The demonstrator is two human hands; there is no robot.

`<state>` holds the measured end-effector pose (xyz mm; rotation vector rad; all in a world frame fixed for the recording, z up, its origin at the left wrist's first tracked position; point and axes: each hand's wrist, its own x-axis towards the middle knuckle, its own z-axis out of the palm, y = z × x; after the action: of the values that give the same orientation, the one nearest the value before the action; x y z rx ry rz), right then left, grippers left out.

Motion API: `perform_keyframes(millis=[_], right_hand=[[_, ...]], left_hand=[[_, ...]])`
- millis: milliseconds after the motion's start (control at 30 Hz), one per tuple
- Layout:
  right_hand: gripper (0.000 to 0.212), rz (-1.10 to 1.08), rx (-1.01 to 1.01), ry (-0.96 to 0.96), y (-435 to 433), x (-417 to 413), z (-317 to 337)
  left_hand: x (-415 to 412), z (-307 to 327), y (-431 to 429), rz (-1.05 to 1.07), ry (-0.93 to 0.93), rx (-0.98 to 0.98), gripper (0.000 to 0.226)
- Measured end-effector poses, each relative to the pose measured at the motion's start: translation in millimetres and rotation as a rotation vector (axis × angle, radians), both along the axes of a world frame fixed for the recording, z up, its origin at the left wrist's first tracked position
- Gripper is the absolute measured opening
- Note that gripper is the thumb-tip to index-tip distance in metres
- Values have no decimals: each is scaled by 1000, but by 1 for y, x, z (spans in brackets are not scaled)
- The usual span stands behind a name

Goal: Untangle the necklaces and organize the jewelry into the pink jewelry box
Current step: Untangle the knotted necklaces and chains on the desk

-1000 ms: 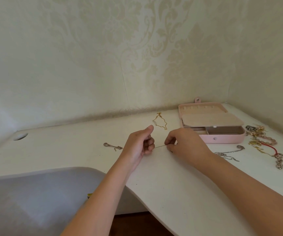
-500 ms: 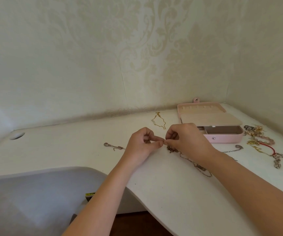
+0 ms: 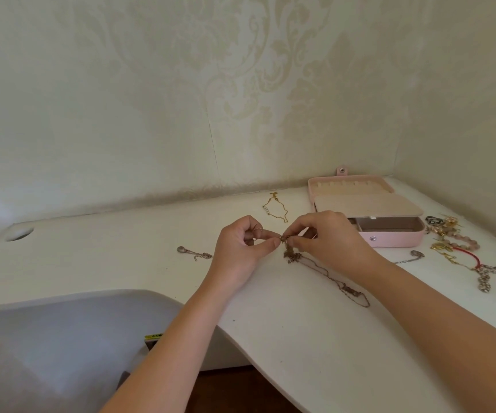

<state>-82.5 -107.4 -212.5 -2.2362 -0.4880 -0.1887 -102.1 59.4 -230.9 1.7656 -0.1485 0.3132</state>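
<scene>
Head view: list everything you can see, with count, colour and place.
jewelry box: one, pink, open, back right of table
tangled chain: one, dull brown, knot lifted, rest trailing on table beside right forearm
gold chain: one, gold, left of box
left silver chain: one, silver, left of hands
right silver chain: one, silver, right of hands, before box
jewelry pile: one heap, gold, pink, red, silver, right of box
table: one, white, fills foreground
grey rounded shape: one, lower left
left hand, right hand: two, each pinching the tangled chain's knot
</scene>
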Motion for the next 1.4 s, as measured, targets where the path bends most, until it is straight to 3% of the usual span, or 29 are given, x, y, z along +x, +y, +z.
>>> perform_keyframes(millis=[167, 333, 900, 1200, 1400], right_hand=[[25, 68, 82, 27, 1, -3, 1], [7, 56, 65, -66, 2, -7, 2], [7, 84, -56, -142, 6, -10, 4], [15, 142, 387, 186, 8, -5, 0], [11, 102, 340, 118, 4, -5, 3]], left_hand=[[-1, 1, 1, -12, 28, 5, 39], [1, 1, 4, -26, 65, -60, 40], [-1, 2, 3, -45, 58, -121, 42], [-7, 6, 0, -60, 18, -113, 40], [-2, 5, 3, -25, -19, -137, 39]])
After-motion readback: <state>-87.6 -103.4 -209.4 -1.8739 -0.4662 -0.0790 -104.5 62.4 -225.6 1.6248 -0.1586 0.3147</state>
